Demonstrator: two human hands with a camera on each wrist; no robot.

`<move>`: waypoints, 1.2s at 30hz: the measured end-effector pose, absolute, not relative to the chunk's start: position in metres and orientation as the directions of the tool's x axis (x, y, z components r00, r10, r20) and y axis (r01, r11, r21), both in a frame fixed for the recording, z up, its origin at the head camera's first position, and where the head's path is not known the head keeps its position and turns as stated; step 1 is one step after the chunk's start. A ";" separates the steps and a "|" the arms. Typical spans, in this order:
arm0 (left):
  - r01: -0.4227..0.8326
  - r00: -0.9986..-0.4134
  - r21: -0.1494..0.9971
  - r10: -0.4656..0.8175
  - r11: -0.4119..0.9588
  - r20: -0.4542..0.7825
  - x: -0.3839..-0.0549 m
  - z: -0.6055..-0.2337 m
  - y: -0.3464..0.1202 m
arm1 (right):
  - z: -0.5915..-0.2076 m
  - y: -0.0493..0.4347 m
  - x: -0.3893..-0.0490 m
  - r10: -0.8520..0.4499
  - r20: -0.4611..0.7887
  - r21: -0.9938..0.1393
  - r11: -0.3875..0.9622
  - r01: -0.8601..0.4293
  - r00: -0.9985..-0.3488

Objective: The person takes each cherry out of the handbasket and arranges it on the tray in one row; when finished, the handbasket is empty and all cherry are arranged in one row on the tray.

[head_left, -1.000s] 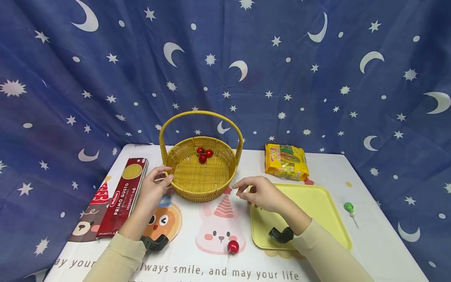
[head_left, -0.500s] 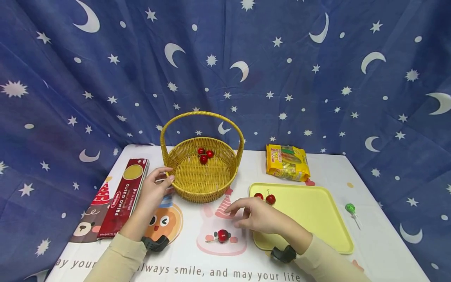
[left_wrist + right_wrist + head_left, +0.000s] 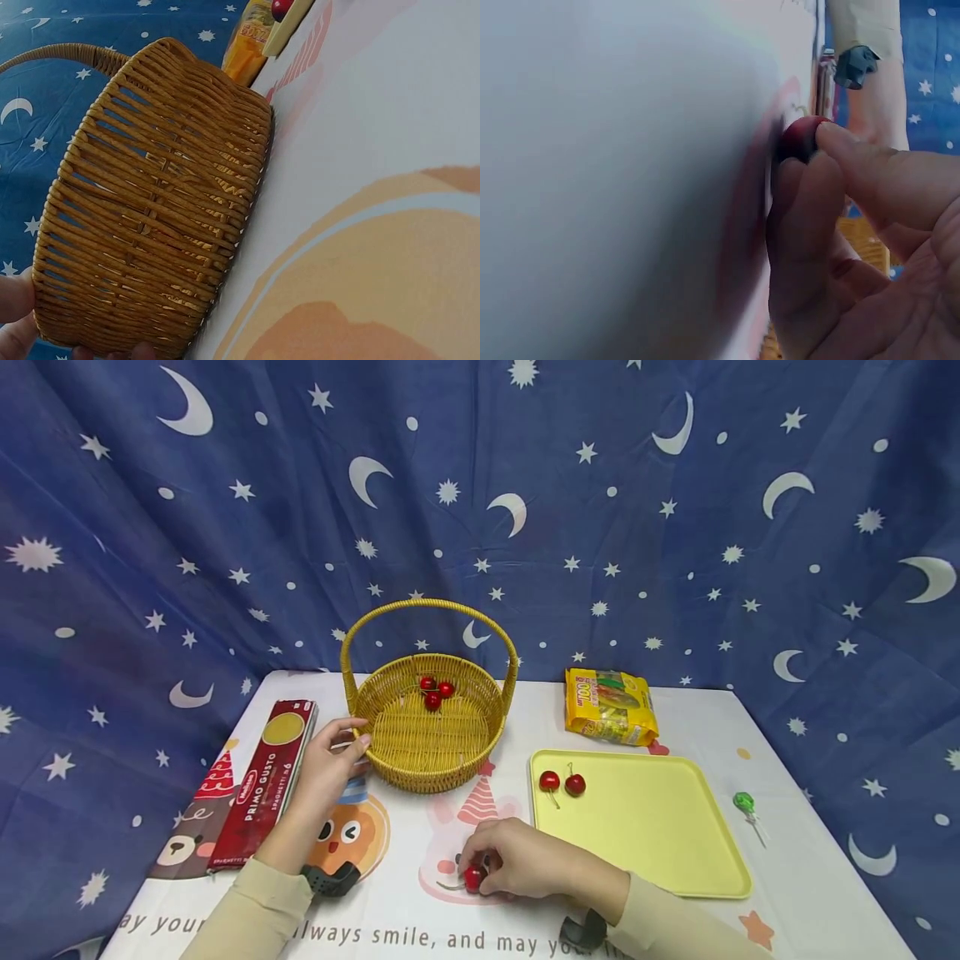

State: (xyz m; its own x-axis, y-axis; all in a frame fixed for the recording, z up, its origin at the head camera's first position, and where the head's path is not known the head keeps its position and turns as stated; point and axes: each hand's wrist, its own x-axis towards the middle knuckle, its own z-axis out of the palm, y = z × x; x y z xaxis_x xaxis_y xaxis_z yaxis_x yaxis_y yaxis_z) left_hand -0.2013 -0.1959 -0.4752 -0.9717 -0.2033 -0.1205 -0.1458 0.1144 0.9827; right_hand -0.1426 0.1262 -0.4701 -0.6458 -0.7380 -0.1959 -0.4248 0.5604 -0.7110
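Observation:
A red cherry (image 3: 473,878) with a long stem lies on the printed rabbit at the front of the tablecloth. My right hand (image 3: 525,860) pinches it between thumb and fingers; the right wrist view shows the thumb (image 3: 855,154) against its side. My left hand (image 3: 335,760) holds the left rim of a yellow wicker basket (image 3: 423,779), its thumb and fingertips showing at the weave in the left wrist view. Inside the basket, toward the back, rest three joined cherries (image 3: 432,702). Two more cherries (image 3: 575,785) lie in the far left corner of a yellow tray (image 3: 652,835).
A dark red spaghetti pack (image 3: 262,785) lies left of my left forearm. Behind the tray is a yellow snack bag (image 3: 611,706), and a green lollipop (image 3: 744,803) lies to its right. A blue star-and-moon curtain (image 3: 480,527) hangs along the table's back edge.
My right hand has moved from over the tray's left edge toward the front and taken hold of the cherry. That cherry has shifted left from its earlier spot. The left hand stays at the basket.

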 end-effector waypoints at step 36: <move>-0.149 -0.971 0.984 -0.201 0.099 -0.127 -0.201 -0.476 -0.197 | -0.477 0.283 -0.203 -0.063 -0.178 -0.711 0.698 0.085 -0.982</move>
State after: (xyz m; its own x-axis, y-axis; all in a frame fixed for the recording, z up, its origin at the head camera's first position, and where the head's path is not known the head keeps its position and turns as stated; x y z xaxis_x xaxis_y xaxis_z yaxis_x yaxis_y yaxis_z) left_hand -0.2007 -0.1965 -0.4756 -0.9714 -0.2007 -0.1270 -0.1491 0.0993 0.9838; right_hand -0.2029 0.2827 -0.4770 -0.9820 -0.0627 -0.1784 0.0846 0.6979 -0.7112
